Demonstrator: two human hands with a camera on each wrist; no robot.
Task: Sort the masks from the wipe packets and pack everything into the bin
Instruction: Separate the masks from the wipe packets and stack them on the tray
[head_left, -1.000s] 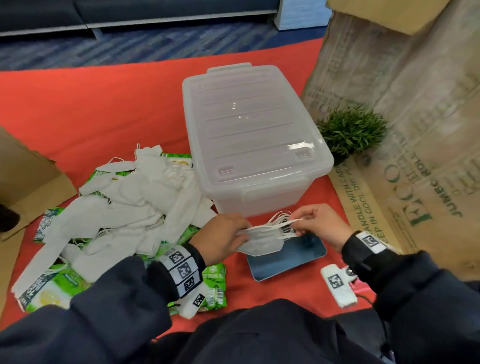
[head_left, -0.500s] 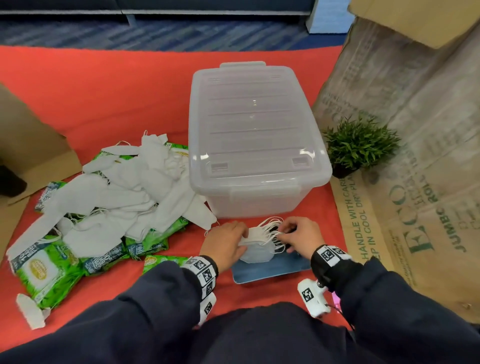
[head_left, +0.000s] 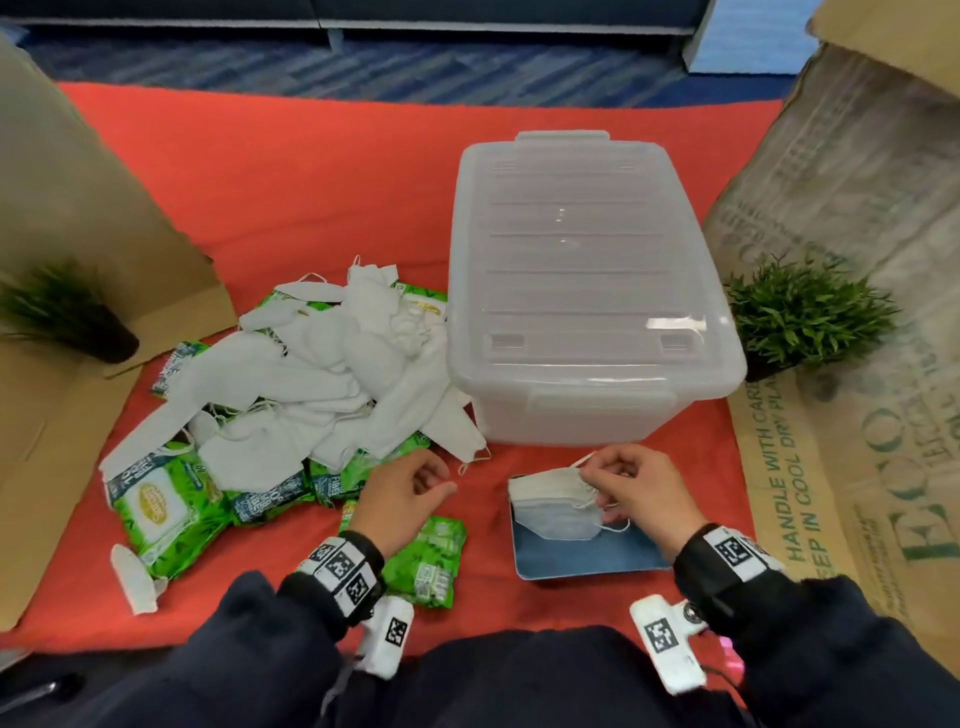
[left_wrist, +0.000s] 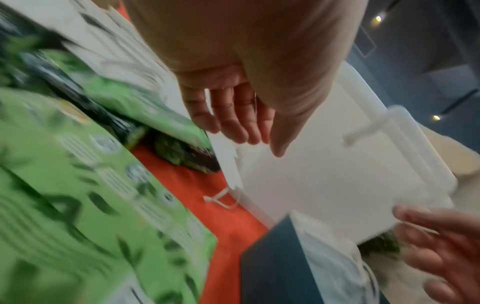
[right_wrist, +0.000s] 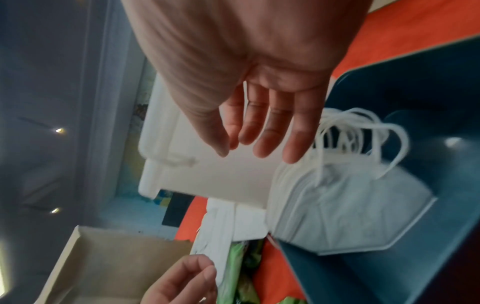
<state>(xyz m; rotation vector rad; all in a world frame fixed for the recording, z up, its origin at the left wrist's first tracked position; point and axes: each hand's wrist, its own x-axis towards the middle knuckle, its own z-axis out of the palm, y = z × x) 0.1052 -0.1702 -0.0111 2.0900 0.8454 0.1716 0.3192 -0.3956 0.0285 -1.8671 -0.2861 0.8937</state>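
Observation:
A stack of folded white masks (head_left: 550, 506) lies on a blue tray (head_left: 587, 553) in front of the clear bin (head_left: 571, 260), whose lid is on. My right hand (head_left: 597, 470) hovers over the stack's ear loops; in the right wrist view its fingers (right_wrist: 259, 139) are straight and hold nothing above the masks (right_wrist: 337, 209). My left hand (head_left: 431, 478) is relaxed and empty over a green wipe packet (head_left: 426, 561), beside the mixed pile of loose masks (head_left: 322, 374) and wipe packets (head_left: 161, 504). The left wrist view is blurred.
Red cloth (head_left: 291, 182) covers the work surface. Cardboard walls stand at the left (head_left: 78, 208) and right (head_left: 857, 260). One small potted plant (head_left: 800, 312) sits right of the bin, another (head_left: 62, 312) at the left. A single mask (head_left: 135, 582) lies front left.
Both hands were holding the mask stack above the tray. The stack now rests on the tray; my left hand has let go and moved left, and my right hand has opened.

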